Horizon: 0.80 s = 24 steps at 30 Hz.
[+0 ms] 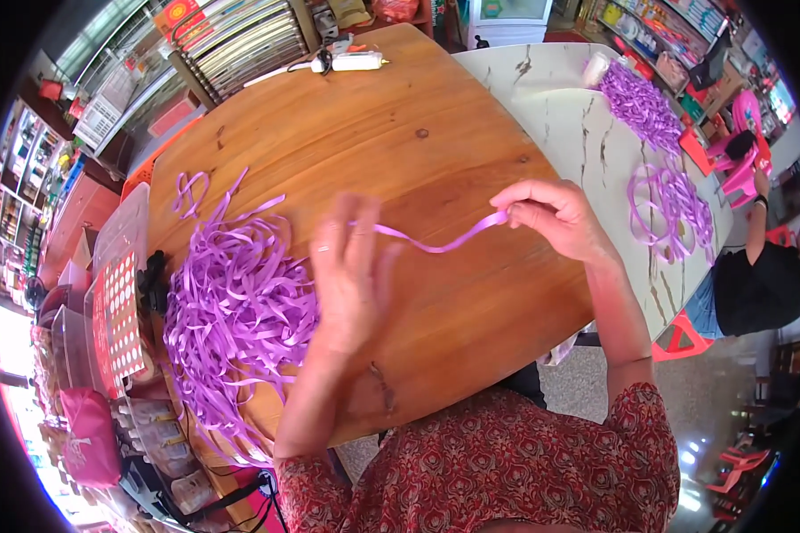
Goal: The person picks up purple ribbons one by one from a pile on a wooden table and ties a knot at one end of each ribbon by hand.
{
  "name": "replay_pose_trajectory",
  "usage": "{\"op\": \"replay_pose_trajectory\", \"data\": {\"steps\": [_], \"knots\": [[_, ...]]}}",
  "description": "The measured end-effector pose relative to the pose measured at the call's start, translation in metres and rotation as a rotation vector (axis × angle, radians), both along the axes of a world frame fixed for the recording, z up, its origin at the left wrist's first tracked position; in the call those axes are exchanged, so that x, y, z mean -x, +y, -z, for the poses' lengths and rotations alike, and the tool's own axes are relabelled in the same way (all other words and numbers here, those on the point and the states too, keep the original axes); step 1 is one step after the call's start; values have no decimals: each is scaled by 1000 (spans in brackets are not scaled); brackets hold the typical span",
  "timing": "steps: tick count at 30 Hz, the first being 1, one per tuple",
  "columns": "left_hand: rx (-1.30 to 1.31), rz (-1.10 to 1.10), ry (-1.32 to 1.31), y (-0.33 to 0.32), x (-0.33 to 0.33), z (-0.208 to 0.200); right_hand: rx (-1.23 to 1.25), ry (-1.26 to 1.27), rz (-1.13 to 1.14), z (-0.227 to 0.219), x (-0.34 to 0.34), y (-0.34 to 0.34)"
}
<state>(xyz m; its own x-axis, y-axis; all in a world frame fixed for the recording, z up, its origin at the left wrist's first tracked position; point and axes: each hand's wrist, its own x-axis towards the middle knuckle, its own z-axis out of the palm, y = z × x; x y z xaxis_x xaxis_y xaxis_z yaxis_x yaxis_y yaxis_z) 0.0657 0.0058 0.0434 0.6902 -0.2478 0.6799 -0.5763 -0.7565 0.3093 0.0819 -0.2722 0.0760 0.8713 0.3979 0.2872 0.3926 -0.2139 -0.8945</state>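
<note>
A strip of purple ribbon (444,247) sags between my two hands above the wooden table (400,115). Its right end is pinched between the thumb and fingers of my right hand (556,218). The left end runs to the fingers of my left hand (347,275), which are smeared by motion, so their grip on it is unclear. Just left of that hand lies a big loose heap of purple ribbons (236,311), spilling toward the table's near left edge. A small curl of ribbon (191,194) rests beyond the heap.
A white power strip (347,61) lies at the table's far edge. On the marbled white table (551,98) to the right are a ribbon pile (640,102) and a looser ribbon bundle (671,213). Another person (760,284) is beyond it. Boxes and a pink bag (91,435) crowd the left.
</note>
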Motion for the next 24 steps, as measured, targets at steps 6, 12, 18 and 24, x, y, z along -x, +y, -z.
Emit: {"op": "replay_pose_trajectory", "data": {"steps": [6, 12, 18, 24], "knots": [[848, 561, 630, -54, -3, 2, 22, -108, -59, -12, 6, 33], [875, 533, 720, -48, -3, 21, 37, -147, -1, -6, 6, 32], [919, 471, 764, -41, -2, 15, 47, -355, 163, 3, -5, 24], [996, 456, 853, -39, -2, 13, 370, -714, 122, -6, 7, 39]]}}
